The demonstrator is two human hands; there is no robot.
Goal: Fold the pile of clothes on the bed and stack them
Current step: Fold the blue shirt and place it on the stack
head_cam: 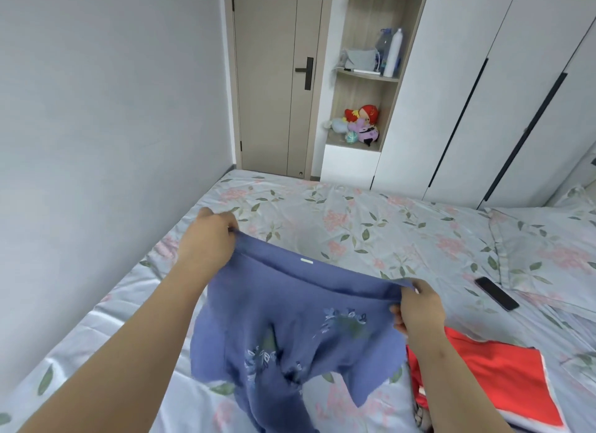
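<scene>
Blue floral garment [290, 329], held above the bed [371, 226]: left grip [206, 239] clamped on its waistband at 10 o'clock, right grip [419, 310] clamped at 3 o'clock. Red garment [500, 378] lies on the bed at 4 o'clock.

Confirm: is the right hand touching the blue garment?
Touching. The head view shows the right hand pinching the blue garment at one end of its top hem, lifting it above the bed.
</scene>
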